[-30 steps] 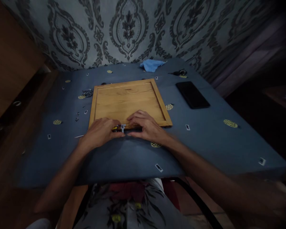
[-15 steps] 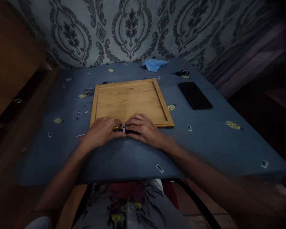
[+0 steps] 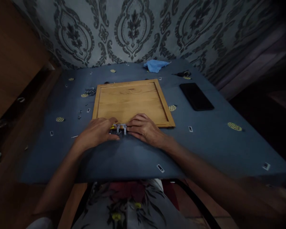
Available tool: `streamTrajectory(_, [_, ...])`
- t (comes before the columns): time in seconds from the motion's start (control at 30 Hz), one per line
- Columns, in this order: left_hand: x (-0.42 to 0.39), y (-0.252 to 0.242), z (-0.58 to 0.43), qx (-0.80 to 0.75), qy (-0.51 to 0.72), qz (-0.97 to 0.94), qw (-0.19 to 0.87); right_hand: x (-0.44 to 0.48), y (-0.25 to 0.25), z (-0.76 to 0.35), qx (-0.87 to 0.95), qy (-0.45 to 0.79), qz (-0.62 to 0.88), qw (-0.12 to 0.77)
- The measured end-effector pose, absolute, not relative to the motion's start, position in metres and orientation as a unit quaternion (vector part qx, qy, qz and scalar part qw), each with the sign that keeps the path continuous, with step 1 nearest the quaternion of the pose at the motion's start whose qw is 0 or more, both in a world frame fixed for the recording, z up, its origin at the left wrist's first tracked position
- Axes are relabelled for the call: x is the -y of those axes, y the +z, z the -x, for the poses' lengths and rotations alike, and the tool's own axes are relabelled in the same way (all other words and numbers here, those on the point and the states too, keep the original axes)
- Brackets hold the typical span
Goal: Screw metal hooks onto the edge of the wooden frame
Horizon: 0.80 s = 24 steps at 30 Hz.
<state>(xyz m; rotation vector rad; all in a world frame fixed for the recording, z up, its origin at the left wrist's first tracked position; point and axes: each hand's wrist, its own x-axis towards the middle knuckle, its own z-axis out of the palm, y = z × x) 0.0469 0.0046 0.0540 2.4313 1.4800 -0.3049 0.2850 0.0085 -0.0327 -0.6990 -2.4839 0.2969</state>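
A small silver metal hinge [image 3: 121,128] with two prongs pointing toward me lies at the near edge of a framed wooden panel [image 3: 131,95]. My right hand [image 3: 144,128] has its fingertips closed against the hinge's right end. On the other side, my left hand [image 3: 97,132] has thumb and index finger spread apart around the hinge's left part. A small yellow piece [image 3: 112,127] shows between those fingers; its kind is unclear. The left hand's other fingers are hidden underneath.
Several screws [image 3: 80,114] and a thin metal rod [image 3: 74,136] lie left of the panel, below a bundle of metal parts [image 3: 90,91]. A black phone-like slab [image 3: 196,96], a dark tool [image 3: 182,73] and a blue cloth [image 3: 156,65] rest on the blue tablecloth [image 3: 214,149].
My left thumb and index finger have parted and drawn back to the left, so more of the hinge and its prongs shows. The right hand stays almost in place.
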Motion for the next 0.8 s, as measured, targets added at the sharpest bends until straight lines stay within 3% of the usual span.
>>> streamTrajectory(0.8, [-0.006,0.048,-0.0446,-0.499,-0.072,-0.846,0.175,-0.0027,-0.0263,-0.2847,0.933,0.063,0.237,0.264])
